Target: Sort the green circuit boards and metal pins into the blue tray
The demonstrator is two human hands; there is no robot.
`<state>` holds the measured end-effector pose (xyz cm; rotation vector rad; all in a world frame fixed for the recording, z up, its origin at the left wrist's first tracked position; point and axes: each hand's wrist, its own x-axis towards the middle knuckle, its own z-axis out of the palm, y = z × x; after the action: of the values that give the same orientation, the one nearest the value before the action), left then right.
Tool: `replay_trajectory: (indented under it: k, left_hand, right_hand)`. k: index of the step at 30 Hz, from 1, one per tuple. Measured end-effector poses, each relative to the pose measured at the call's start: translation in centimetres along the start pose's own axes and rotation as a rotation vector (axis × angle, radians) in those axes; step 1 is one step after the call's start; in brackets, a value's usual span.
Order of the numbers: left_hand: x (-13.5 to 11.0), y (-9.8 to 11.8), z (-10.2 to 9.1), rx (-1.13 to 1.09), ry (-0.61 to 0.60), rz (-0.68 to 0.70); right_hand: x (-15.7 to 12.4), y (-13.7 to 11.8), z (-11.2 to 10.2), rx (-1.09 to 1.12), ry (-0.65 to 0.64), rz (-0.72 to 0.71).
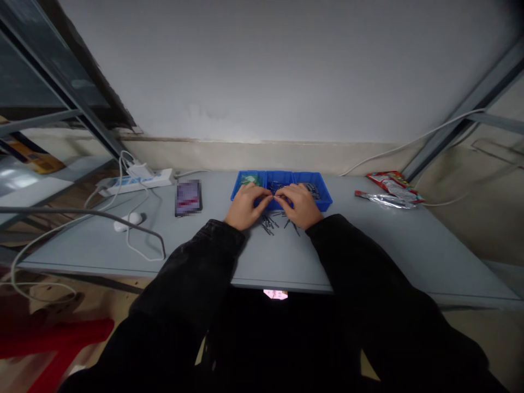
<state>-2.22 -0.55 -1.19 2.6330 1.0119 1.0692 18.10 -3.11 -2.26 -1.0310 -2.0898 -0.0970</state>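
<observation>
Blue tray (250,174), three compartments, sits centred on the grey table (380,240), apparently placed within easy reach of both hands. Left hand (248,206) and right hand (298,206) curl inward, half closed, fingertips almost meeting above the middle compartment; any grip on a small part is hidden. Dark metal pins (268,224) lie loose just before the tray.

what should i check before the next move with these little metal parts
Left hand and right hand both at the blue three-compartment tray: ok
All small metal parts inside the tray: not ok, some lie loose on the grey table in front of it
Anything pinched between the fingertips: cannot tell, the hands hide it
Phone apart from the hands: ok
Green item in the left compartment identified: cannot tell
</observation>
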Motion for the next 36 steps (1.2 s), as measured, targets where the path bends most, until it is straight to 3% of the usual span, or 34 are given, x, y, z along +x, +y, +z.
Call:
replay_trajectory:
  k: [36]
  left_hand:
    - [-0.06, -0.21, 0.21, -0.012, 0.008, 0.002]
  right_hand:
    - [-0.03, 0.02, 0.06, 0.002, -0.008, 0.013]
